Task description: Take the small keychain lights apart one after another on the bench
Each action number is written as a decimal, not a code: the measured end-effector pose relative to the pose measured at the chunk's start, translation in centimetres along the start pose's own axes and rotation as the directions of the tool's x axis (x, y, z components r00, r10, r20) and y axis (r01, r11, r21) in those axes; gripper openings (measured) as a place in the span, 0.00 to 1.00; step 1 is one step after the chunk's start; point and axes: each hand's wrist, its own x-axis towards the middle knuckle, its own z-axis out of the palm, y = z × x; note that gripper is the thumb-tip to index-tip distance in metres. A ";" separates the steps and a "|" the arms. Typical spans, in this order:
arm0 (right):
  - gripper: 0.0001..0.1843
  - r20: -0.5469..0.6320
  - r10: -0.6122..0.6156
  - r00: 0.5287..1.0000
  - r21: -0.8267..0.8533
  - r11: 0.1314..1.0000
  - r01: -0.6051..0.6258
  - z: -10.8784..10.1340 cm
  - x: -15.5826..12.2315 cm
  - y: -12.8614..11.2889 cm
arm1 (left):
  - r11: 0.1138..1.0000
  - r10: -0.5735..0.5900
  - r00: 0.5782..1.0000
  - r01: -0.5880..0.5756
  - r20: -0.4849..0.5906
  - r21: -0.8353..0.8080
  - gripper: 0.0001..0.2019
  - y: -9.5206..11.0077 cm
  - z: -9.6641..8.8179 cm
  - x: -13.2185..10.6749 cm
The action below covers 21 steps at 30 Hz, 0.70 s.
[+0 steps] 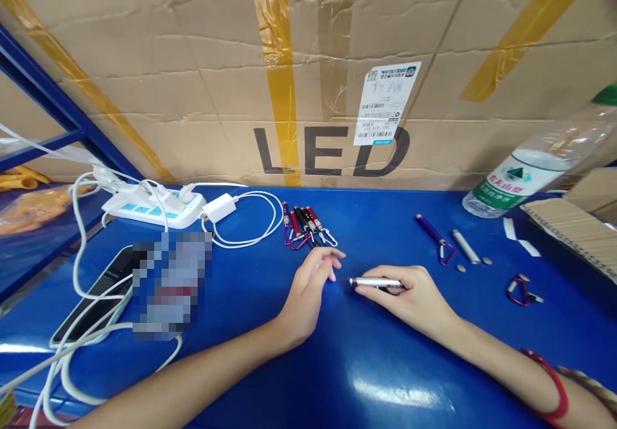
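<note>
My right hand (409, 297) lies on the blue table (366, 365) and grips a slim silver pen-shaped torch (373, 282), its tip pointing left. My left hand (311, 291) rests on the table just left of that tip, fingers loosely apart, holding nothing. Just beyond my left fingertips lies a bunch of several small keychain torches (306, 223) in purple, red and black with clips. Further right lie a purple torch (434, 236) with a carabiner, a silver tube (465, 246) and two small button cells (461, 267).
A large cardboard box marked LED (332, 62) stands along the back. A white power strip (154, 207) with chargers and cables, plus a phone (96, 294), occupy the left. A tilted water bottle (535, 172), stacked cardboard (573, 229) and a red carabiner part (519, 289) sit at the right.
</note>
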 end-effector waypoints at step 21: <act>0.14 -0.055 -0.109 0.992 -0.002 0.994 0.109 0.2 -0.1 -0.5 | 0.999 0.052 0.998 -0.053 0.027 0.010 0.18 -0.1 -0.1 -0.1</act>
